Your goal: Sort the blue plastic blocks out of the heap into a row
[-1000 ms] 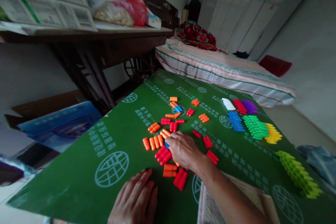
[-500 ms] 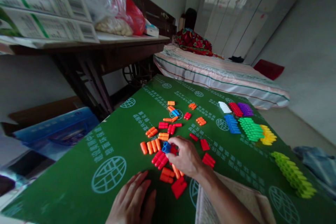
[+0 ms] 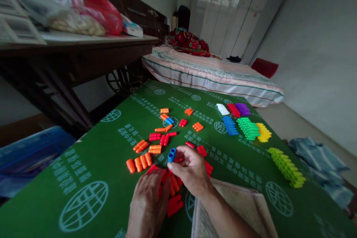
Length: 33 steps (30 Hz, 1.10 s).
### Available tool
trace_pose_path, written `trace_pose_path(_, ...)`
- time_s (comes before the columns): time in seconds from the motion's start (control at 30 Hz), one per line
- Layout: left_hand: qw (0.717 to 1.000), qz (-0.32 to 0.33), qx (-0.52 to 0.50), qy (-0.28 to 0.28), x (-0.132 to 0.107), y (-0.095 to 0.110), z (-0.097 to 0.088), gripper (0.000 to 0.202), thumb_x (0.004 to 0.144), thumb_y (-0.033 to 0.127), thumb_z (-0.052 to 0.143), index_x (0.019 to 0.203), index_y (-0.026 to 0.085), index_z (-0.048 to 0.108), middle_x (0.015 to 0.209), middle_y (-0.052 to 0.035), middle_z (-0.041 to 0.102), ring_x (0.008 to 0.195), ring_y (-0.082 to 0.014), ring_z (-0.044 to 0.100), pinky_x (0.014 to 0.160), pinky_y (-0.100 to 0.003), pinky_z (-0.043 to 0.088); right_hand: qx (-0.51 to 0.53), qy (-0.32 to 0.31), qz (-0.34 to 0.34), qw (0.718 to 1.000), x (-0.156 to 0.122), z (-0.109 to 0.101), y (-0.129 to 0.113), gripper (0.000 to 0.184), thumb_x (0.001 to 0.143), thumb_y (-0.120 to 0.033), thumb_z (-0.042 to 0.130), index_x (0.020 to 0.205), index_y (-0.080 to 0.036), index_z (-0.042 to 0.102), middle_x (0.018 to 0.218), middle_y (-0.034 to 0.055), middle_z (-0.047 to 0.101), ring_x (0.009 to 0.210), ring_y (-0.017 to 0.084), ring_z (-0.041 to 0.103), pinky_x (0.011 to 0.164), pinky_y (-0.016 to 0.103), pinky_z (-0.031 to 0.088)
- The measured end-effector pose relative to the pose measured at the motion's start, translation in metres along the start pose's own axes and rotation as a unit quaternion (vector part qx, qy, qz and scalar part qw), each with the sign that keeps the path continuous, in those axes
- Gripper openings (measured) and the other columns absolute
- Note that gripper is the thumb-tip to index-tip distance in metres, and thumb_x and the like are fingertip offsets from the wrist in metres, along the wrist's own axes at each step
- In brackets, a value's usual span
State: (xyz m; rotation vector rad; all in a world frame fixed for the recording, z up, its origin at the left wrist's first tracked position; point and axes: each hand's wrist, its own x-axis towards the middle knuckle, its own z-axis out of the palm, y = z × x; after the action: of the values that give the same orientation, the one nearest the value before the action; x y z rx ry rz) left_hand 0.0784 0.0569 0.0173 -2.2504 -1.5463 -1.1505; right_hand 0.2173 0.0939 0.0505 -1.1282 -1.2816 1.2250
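Observation:
My right hand (image 3: 189, 169) pinches a small blue plastic piece (image 3: 171, 154) between thumb and fingers, lifted a little above the green board (image 3: 92, 178). Flat beside it, my left hand (image 3: 149, 200) rests with fingers stretched over red pieces (image 3: 175, 205) near the board's front edge. Loose orange pieces (image 3: 138, 163) and more red ones lie scattered just beyond both hands. Another blue piece (image 3: 169, 120) sits farther back among orange ones.
Sorted rows of white, red, purple, blue, green (image 3: 248, 128) and yellow pieces stand at the right rear; a lime stack (image 3: 287, 166) lies right. A beige cloth (image 3: 237, 212) covers the front. A dark wooden table (image 3: 69, 55) is left, a bed (image 3: 212, 76) behind.
My right hand has picked the blue piece out of the pile and raised it. My left hand slid forward onto the red pieces. The view turned right.

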Motion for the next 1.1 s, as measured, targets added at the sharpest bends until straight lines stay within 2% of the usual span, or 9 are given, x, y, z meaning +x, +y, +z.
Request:
trace_pose_path(0.1,0.999,-0.005,0.030,0.018,0.001,0.000,0.002,0.026,0.089,0.036,0.050,0.106,0.017,0.055,0.095,-0.0052,0.069,0.088,-0.0170,0.065,0.075,-0.028,0.051,0.035,-0.007,0.014,0.999,-0.002,0.000,0.002,0.030,0.066,-0.028,0.073,0.093,-0.019,0.065,0.085,0.0007,0.070,0.078,0.016,0.063,0.070,0.026,0.051)
trace_pose_path(0.27,0.999,0.044,0.025,0.012,0.009,0.003,0.002,0.011,0.092,0.023,0.044,0.084,0.021,0.051,0.070,0.0053,0.061,0.068,-0.0110,0.061,0.082,-0.027,0.044,0.083,0.000,0.033,0.996,-0.005,0.007,0.005,0.030,0.064,-0.027,0.073,0.091,-0.019,0.064,0.085,0.0007,0.069,0.077,0.015,0.063,0.070,0.026,0.051)
trace_pose_path(0.43,0.995,0.065,0.067,0.021,0.013,0.006,0.002,0.011,0.092,0.022,0.044,0.087,0.019,0.052,0.078,0.0014,0.065,0.073,-0.0126,0.062,0.085,-0.030,0.041,0.140,0.038,0.006,0.989,0.007,-0.006,0.005,0.035,0.064,-0.028,0.073,0.095,-0.018,0.062,0.088,0.0019,0.069,0.081,0.015,0.063,0.075,0.028,0.051)
trace_pose_path(0.53,0.993,0.065,0.094,0.005,0.013,0.000,0.002,0.013,0.092,0.026,0.045,0.092,0.017,0.055,0.085,-0.0024,0.067,0.080,-0.0154,0.063,0.084,-0.032,0.042,0.055,0.043,-0.017,0.997,0.013,-0.032,0.001,0.030,0.067,-0.028,0.071,0.094,-0.019,0.062,0.086,0.0014,0.069,0.078,0.015,0.062,0.072,0.027,0.051)
trace_pose_path(0.63,0.990,0.065,0.123,0.000,0.012,-0.010,0.002,0.016,0.091,0.028,0.046,0.092,0.016,0.057,0.089,-0.0047,0.068,0.084,-0.0182,0.063,0.081,-0.033,0.043,-0.129,0.039,-0.028,0.990,0.010,-0.070,0.001,0.022,0.071,-0.023,0.065,0.093,-0.020,0.064,0.084,0.0007,0.069,0.074,0.014,0.062,0.069,0.026,0.049)
trace_pose_path(0.7,0.988,0.060,0.141,-0.004,0.012,-0.016,0.004,0.018,0.091,0.030,0.046,0.092,0.016,0.058,0.091,-0.0054,0.069,0.085,-0.0201,0.063,0.080,-0.034,0.043,-0.274,0.026,-0.023,0.961,0.004,-0.096,0.002,0.023,0.074,-0.017,0.062,0.096,-0.021,0.065,0.085,0.0008,0.069,0.075,0.014,0.063,0.070,0.026,0.048)
trace_pose_path(0.83,0.984,0.035,0.172,-0.015,0.008,-0.025,0.012,0.031,0.092,0.036,0.043,0.101,0.012,0.059,0.098,-0.0102,0.069,0.091,-0.0244,0.063,0.080,-0.038,0.046,-0.492,-0.019,0.004,0.870,-0.011,-0.135,0.002,0.030,0.076,-0.011,0.061,0.104,-0.022,0.065,0.099,0.0032,0.070,0.084,0.016,0.064,0.077,0.026,0.046)
trace_pose_path(0.97,0.987,0.028,0.155,-0.021,0.005,-0.023,0.013,0.040,0.090,0.040,0.040,0.110,0.010,0.058,0.107,-0.0143,0.067,0.101,-0.0278,0.061,0.083,-0.042,0.048,-0.604,-0.029,0.045,0.795,-0.017,-0.152,0.001,0.032,0.079,-0.011,0.059,0.108,-0.023,0.065,0.107,0.0052,0.067,0.095,0.018,0.064,0.081,0.026,0.046)
trace_pose_path(1.1,0.990,0.074,0.119,-0.019,-0.002,-0.018,-0.005,0.035,0.089,0.039,0.045,0.110,0.015,0.058,0.108,-0.0123,0.066,0.103,-0.0268,0.059,0.084,-0.041,0.048,-0.639,-0.039,0.063,0.766,-0.018,-0.161,0.007,0.035,0.081,-0.011,0.056,0.111,-0.027,0.065,0.110,0.0044,0.066,0.101,0.018,0.063,0.084,0.026,0.045)
